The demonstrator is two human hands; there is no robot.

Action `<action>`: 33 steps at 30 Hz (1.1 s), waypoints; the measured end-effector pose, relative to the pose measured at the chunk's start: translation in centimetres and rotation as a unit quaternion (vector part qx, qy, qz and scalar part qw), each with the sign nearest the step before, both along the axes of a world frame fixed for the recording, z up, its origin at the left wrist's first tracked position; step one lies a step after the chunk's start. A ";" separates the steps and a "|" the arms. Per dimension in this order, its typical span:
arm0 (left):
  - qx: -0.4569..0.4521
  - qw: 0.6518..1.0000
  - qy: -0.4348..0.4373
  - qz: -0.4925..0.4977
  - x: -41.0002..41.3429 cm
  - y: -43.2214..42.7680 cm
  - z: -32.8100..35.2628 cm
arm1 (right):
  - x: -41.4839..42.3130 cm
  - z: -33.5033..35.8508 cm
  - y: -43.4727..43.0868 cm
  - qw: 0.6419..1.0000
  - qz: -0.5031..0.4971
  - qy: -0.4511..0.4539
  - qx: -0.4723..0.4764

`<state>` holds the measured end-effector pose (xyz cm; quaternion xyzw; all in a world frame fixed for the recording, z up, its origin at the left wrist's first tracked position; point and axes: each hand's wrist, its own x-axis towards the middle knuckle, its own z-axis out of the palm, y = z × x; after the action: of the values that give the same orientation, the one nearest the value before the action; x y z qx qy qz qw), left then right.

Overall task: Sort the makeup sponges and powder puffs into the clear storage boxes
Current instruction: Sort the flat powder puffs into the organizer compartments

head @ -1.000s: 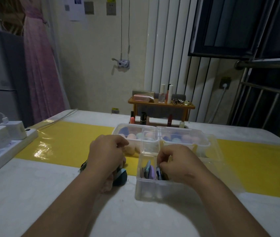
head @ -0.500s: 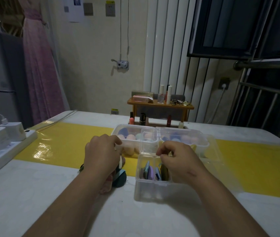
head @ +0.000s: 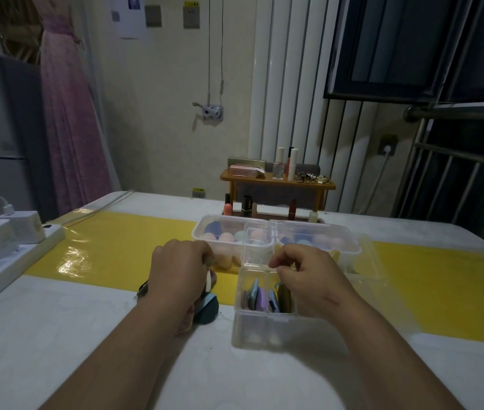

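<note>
Two bare hands work low over a white table (head: 57, 350) crossed by a glossy yellow strip (head: 122, 244). The left hand (head: 177, 275) is curled into a loose fist, knuckles up, over a small pile of puffs; a thin white puff (head: 209, 282) shows at its fingertips, apparently pinched, though the grip itself is hidden. Just under and to the right of that hand lies a dark teal puff (head: 209, 311), touching the table.

The right hand (head: 308, 279) hovers above the near clear box (head: 261, 329), thumb and forefinger drawn together at the box's far rim; whether they hold anything I cannot tell. Below its fingers, flat puffs (head: 257, 297) stand on edge inside the box, in blue, lilac and olive, packed side by side.

Beyond both hands sit two more clear boxes. The one beyond the left hand (head: 205, 229) holds peach, pink and blue egg-shaped sponges (head: 226, 238). The one beyond the right hand (head: 350, 247) holds blurred pink and blue shapes. A small clear box (head: 257, 247) stands between them, just past the right hand's fingertips.

Far to the left of the left hand, a white power strip (head: 4, 261) carries plugged chargers. Well beyond the boxes, a small wooden shelf (head: 276, 182) bears bottles and lipsticks.
</note>
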<state>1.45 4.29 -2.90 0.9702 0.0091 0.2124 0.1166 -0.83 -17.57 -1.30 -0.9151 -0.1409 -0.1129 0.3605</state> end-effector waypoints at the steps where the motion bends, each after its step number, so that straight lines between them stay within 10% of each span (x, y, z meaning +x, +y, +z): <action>1: -0.004 1.000 -0.020 -0.003 0.0 0.0 0.1 | 0.0 0.0 0.0 1.000 0.001 -0.002 0.004; 19: -0.429 0.888 -0.092 -0.140 -1.6 -2.3 0.4 | 0.1 -0.1 0.0 0.999 0.008 -0.017 0.045; 33: -0.505 0.838 -0.053 -0.200 -2.1 -3.4 0.8 | -0.2 0.0 0.1 0.995 0.049 -0.026 0.085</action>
<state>-0.65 0.92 -2.10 0.7445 -0.0850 0.2020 0.6306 -1.05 -17.47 -1.27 -0.8698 -0.1846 -0.1308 0.4385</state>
